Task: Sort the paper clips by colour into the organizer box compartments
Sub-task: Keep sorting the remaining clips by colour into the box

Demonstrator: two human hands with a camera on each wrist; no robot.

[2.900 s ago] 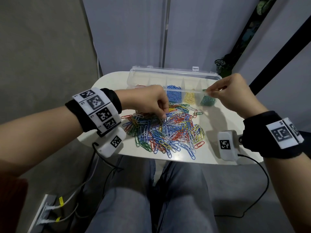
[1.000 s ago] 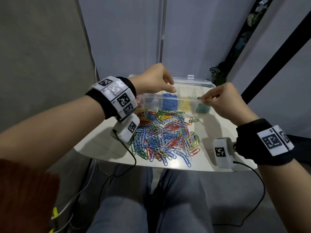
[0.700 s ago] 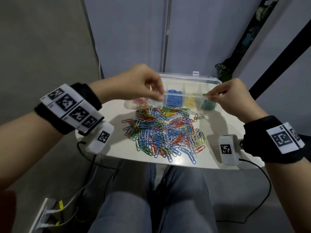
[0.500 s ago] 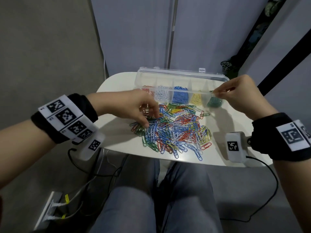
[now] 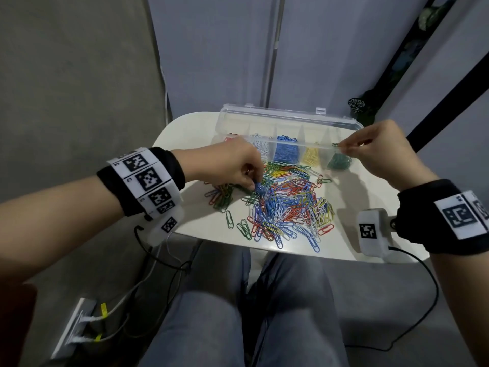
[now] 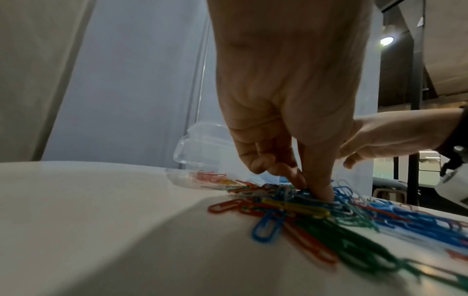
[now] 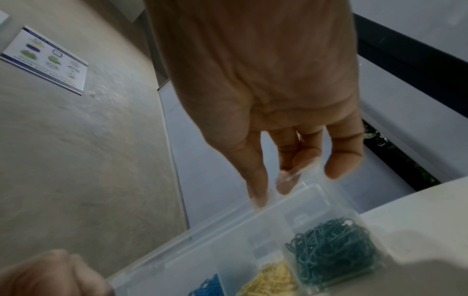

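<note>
A clear organizer box stands open at the back of the white table. Its compartments hold red, white, blue, yellow and green clips; my left hand partly hides the red ones. A mixed pile of paper clips lies in front of it. My left hand reaches down into the pile's upper left, thumb and forefinger pinching a blue clip. My right hand pinches the box's front rim over the green clips.
My legs are under the table's front edge. The right wrist's camera unit hangs over the front right of the table, its cable trailing down. A grey partition stands close behind the box. A power strip lies on the floor at left.
The left hand was up at the box's left compartments a second ago and has come back down into the pile. The right hand has stayed on the box rim.
</note>
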